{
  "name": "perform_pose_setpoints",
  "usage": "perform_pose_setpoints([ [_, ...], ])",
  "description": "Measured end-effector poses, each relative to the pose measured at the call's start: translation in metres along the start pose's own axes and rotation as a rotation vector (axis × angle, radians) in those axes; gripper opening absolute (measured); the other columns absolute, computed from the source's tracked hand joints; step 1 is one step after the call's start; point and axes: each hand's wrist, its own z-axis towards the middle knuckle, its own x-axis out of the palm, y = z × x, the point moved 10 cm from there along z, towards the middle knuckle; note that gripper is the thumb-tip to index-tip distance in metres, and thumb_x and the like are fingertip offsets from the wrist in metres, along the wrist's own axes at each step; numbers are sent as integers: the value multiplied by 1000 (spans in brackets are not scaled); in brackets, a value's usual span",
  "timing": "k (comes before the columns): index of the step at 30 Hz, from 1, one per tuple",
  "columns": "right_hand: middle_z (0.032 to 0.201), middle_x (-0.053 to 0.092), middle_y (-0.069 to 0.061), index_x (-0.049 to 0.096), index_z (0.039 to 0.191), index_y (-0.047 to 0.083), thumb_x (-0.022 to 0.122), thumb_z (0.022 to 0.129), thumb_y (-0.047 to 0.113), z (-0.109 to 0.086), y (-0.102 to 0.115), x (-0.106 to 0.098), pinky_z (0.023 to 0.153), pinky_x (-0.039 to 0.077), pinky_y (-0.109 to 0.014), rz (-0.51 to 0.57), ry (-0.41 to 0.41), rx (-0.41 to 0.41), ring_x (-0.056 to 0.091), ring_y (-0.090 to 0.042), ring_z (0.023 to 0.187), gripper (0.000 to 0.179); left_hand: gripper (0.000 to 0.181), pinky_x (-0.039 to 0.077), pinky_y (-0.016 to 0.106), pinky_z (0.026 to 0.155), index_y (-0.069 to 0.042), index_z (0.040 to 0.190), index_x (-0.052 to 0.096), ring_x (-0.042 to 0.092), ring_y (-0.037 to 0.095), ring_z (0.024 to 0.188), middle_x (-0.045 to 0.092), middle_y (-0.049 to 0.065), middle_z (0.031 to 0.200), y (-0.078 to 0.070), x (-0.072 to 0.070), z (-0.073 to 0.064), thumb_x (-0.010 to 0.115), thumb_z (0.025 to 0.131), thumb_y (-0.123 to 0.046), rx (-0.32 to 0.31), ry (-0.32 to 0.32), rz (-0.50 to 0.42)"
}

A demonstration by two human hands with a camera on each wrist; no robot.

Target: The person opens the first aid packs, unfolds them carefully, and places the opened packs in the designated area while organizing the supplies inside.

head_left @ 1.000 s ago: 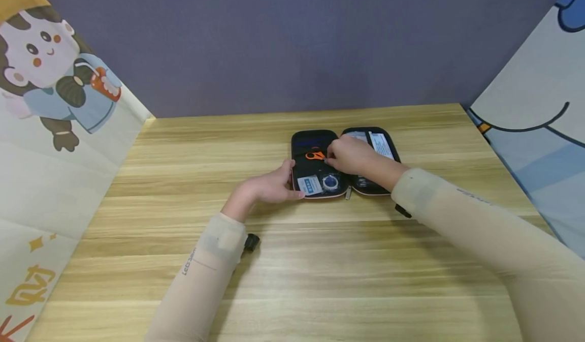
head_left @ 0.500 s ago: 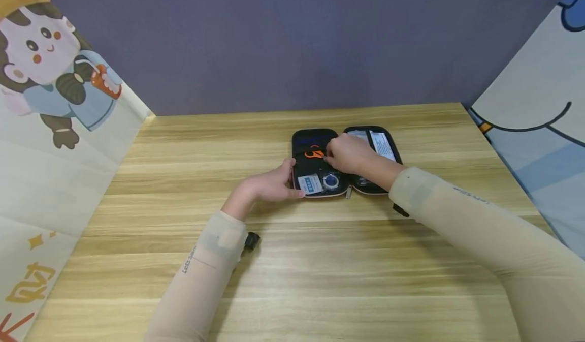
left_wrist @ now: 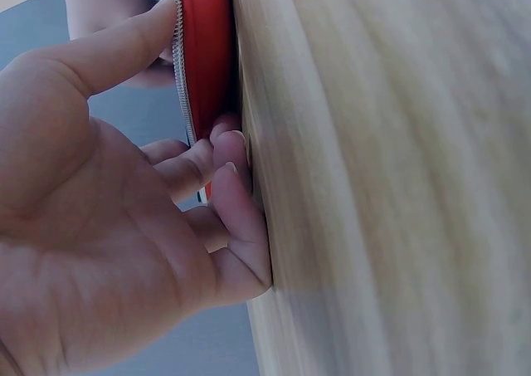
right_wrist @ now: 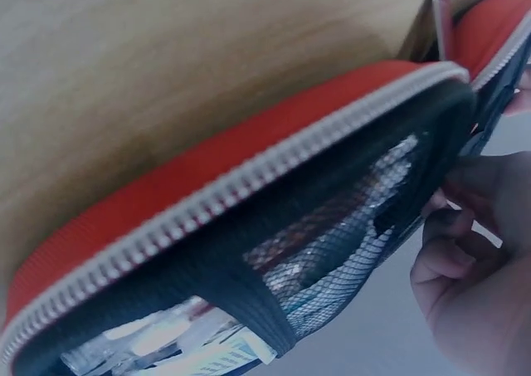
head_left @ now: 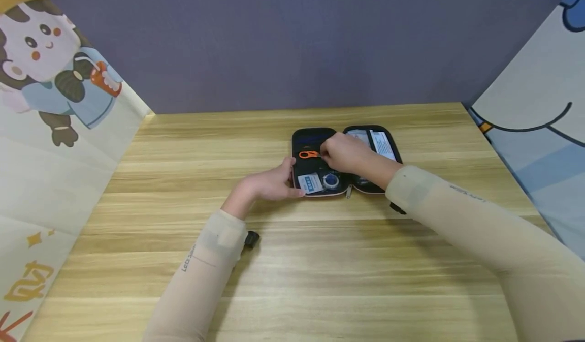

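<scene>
An unzipped red zip case (right_wrist: 216,156) lies spread flat on the table, its black lining up in the head view. My left hand (head_left: 271,182) holds the left half by its outer edge. In the left wrist view its thumb touches the zip teeth, and bent fingers reach the lower side of the case. My right hand (head_left: 345,153) is over the inner part of the left half, pinching a pair of orange-handled scissors (head_left: 307,154). The handle loops point left; the rest is hidden by the hand. Below them sit a white-and-blue packet (head_left: 310,184) and a white-rimmed roll (head_left: 330,181).
The right half of the case holds printed packets (head_left: 382,145) behind a black strap and mesh pocket (right_wrist: 323,251). A zip pull (head_left: 349,192) sticks out at the front of the fold. A dark wall (head_left: 292,42) borders the wooden table (head_left: 320,271) at the back.
My right hand has moved slightly left, and the orange scissors have shifted left with it. My left hand keeps its hold on the case edge.
</scene>
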Motion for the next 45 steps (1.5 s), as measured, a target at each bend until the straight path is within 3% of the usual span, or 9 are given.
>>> perform_pose_setpoints([
  [4, 104, 81, -9, 83, 110, 10, 67, 104, 19, 3, -1, -1, 80, 65, -44, -34, -23, -3, 76, -24, 87, 19, 105, 17, 48, 136, -5, 169, -1, 22, 34, 165, 22, 26, 175, 2, 0, 1, 73, 101, -35, -9, 0, 11],
  [11, 98, 81, -9, 83, 105, 10, 66, 104, 19, 10, -1, -4, 80, 63, -44, -51, -53, -10, 75, -24, 84, 20, 103, 19, 47, 136, -5, 169, -2, 28, 32, 162, 35, 26, 169, 1, 1, 0, 72, 102, -33, -9, 5, -12],
  [17, 102, 81, -10, 83, 109, 8, 65, 105, 21, 13, -3, 0, 84, 63, -43, 9, 8, 28, 75, -23, 86, 23, 105, 18, 47, 136, -6, 170, -4, 26, 32, 163, 31, 25, 171, 2, 1, 1, 71, 103, -35, -8, 9, -8],
  [21, 109, 81, -12, 82, 115, 6, 66, 104, 21, 14, -5, 1, 91, 64, -45, 32, 24, 50, 76, -25, 93, 24, 105, 19, 47, 136, -6, 170, -5, 30, 32, 161, 38, 24, 168, 1, 2, 2, 71, 103, -34, -8, 14, -12],
  [27, 104, 81, -11, 82, 111, 7, 67, 104, 22, 18, -10, 1, 85, 63, -45, 21, 32, 96, 76, -24, 89, 23, 105, 19, 47, 136, -7, 170, -5, 29, 32, 162, 37, 24, 168, 0, 1, 1, 71, 103, -34, -18, 15, -13],
  [32, 97, 80, -12, 81, 107, 3, 68, 104, 21, 21, -4, 4, 80, 63, -42, 75, 43, 88, 74, -22, 81, 23, 105, 21, 47, 135, -6, 169, -6, 36, 31, 159, 45, 22, 164, 1, 2, 0, 70, 103, -34, -15, 17, -16],
  [40, 72, 72, -8, 77, 82, 3, 68, 102, 16, 21, 1, 2, 66, 53, -34, 114, 24, 38, 61, -17, 60, 25, 105, 18, 46, 136, -6, 170, -5, 32, 31, 161, 41, 23, 166, 2, 1, 0, 71, 103, -33, -18, 6, -16],
  [45, 58, 57, -1, 62, 64, 10, 64, 101, 11, 17, -5, 2, 60, 47, -32, 129, 53, 72, 47, -14, 52, 37, 101, 23, 46, 135, -6, 170, -2, 41, 31, 155, 47, 22, 160, 1, 2, 1, 70, 103, -31, -4, 10, -25],
])
